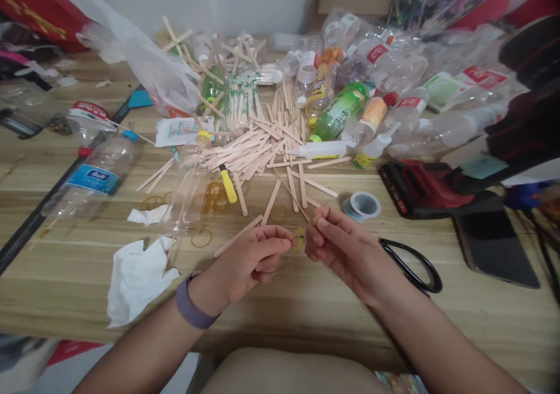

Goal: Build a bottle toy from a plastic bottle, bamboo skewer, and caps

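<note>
Though between both hands [251, 260] [345, 245], yellow piece [300, 243] indistinct.

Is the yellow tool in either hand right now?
No, the yellow tool lies by the wooden sticks on the table, apart from the left hand and right hand.

- Beyond the spool [362, 206], heaped plastic bottles [367, 85] bar the way.
- Right of the spool, past a narrow gap, stands the red-and-black power tool [437, 189]; the phone [496, 239] lies on its near side.
- On the spool's near right, the black looped handle [431, 274] obstructs a low pass.
- Left of the spool, flat sticks [303, 185] leave room only above.
- On the spool's near left, left hand [265, 254] and right hand [343, 245] crowd together; nearer still, open table [280, 318] separates the forearms.
</note>
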The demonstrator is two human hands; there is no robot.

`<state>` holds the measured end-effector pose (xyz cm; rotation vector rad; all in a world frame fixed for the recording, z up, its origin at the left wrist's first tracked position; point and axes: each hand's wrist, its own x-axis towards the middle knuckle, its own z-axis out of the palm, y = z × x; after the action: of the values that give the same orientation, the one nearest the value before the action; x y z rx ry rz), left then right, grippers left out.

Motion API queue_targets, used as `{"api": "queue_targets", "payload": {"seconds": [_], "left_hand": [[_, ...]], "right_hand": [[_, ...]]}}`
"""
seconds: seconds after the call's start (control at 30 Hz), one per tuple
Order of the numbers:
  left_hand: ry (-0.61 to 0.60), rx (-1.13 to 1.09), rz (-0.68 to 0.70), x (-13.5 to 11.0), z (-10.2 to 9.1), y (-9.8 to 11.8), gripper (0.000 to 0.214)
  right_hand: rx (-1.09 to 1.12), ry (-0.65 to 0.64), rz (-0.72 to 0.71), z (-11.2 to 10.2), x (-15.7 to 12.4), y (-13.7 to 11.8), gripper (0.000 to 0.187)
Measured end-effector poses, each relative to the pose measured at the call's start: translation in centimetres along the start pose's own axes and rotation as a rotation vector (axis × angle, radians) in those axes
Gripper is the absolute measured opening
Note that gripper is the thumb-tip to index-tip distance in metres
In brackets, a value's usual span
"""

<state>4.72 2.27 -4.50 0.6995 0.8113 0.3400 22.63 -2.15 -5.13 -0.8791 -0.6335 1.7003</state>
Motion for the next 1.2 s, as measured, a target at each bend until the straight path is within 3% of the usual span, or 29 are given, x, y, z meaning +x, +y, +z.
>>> {"api": "queue_targets", "payload": {"seconds": [0.73,0.83,0.97,1.1,1.2], "left_hand": [[-0.068,0.052,0.007,-0.68,-0.27,-0.06,0.014],[-0.074,0.047,0.012,-0.66,-0.25,-0.01,0.010],[-0.064,0.039,0.019,-0.56,-0.15,0.02,0.008],[-0.044,0.051,0.041,-0.53,0.00,0.01,0.010],[-0.046,0.081,0.062,-0.61,0.15,0.05,0.008]], "right_hand": [[-0.084,0.027,-0.020,0.05,-0.09,-0.22,0.030],[-0.266,0.044,-0.126,0.12,-0.28,-0.05,0.023],[-0.703,0.075,-0.347,0.37,-0.66,0.11,0.006],[-1.048,0.044,-0.570,0.41,-0.76,0.07,0.009],[-1.136,0.062,-0.611,0.27,-0.60,0.03,0.010]]}}
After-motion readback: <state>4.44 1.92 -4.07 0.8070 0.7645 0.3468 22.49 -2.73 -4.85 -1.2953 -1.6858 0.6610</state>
